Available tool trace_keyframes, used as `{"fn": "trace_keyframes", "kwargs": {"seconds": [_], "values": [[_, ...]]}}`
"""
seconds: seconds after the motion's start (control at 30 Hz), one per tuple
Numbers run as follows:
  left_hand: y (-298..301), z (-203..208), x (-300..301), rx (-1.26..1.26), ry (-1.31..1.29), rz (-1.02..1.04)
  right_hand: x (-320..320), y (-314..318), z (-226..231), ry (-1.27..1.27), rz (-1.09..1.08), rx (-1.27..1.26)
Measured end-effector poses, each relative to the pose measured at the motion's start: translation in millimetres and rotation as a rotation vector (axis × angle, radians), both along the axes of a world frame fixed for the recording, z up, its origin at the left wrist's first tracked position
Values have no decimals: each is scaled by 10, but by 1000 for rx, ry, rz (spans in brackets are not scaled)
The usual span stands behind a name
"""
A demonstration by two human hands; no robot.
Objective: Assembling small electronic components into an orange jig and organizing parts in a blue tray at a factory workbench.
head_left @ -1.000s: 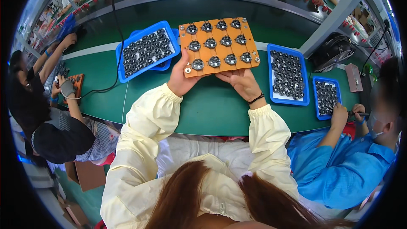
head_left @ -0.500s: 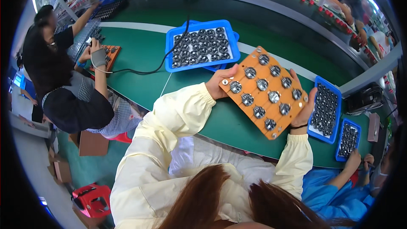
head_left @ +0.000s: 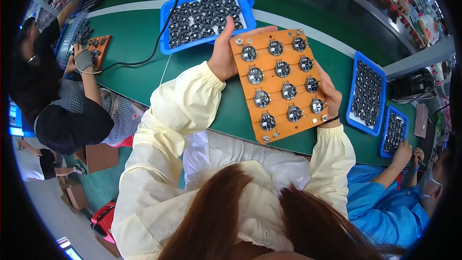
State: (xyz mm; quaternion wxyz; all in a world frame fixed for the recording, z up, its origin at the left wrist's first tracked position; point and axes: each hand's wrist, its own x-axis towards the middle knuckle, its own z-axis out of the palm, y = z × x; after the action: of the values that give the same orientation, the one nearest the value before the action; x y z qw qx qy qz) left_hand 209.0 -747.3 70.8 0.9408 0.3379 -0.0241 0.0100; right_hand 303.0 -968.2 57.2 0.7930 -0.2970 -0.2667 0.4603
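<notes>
Orange board (head_left: 280, 85), a flat rectangular fixture, sits tilted above the near edge of the green surface (head_left: 139, 43), lifted between both hands. Round metal parts (head_left: 282, 72) fill it in three rows of four, with small screws at its corners. Left hand (head_left: 226, 53) is clamped on the board's far left edge, thumb pointing up along the side; right hand (head_left: 331, 97) grips the opposite long edge, fingers curled around it, a dark band at the wrist. Both sleeves are pale yellow. Just beyond the left hand lies a blue tray (head_left: 208, 14) packed with dark round parts, and it appears to rest on a second blue tray whose rim peeks out behind. A black cable (head_left: 155, 48) trails across the surface toward that tray's left side. To the right of the board, close to the right hand, a second blue tray (head_left: 366, 94) holds more dark parts, and a smaller blue tray (head_left: 394, 131) beside it is likewise filled. A neighbour in a blue sleeve (head_left: 385, 197) reaches toward that small tray. At the far left another person works over a smaller orange board (head_left: 98, 48), well apart from the held one.
</notes>
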Motion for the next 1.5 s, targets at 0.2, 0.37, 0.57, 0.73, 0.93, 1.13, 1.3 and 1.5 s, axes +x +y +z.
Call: {"fn": "trace_keyframes", "kwargs": {"seconds": [0.2, 0.37, 0.57, 0.73, 0.93, 1.13, 1.3, 1.5], "values": [[-265, -31, -61, 190, 17, 288, -108, 34, 17, -69, -141, -42], [-377, 7, -115, 203, -7, 282, -131, 49, -13, -126, -193, -99], [-312, -56, -82, 318, -100, 382, -131, 54, 10, -185, -202, -118], [-321, -80, -106, 273, -119, 370, -147, 87, 34, -178, -212, -151], [-339, -38, -140, 341, -114, 359, -138, 77, -7, -223, -235, -165], [-352, -32, -136, 419, -94, 400, -126, 49, -20, -239, -264, -215], [-360, -13, -155, 518, -72, 455, -229, 147, 51, -187, -366, -181], [-365, -20, -148, 522, -84, 465, -193, 82, -14, -254, -371, -219]]}}
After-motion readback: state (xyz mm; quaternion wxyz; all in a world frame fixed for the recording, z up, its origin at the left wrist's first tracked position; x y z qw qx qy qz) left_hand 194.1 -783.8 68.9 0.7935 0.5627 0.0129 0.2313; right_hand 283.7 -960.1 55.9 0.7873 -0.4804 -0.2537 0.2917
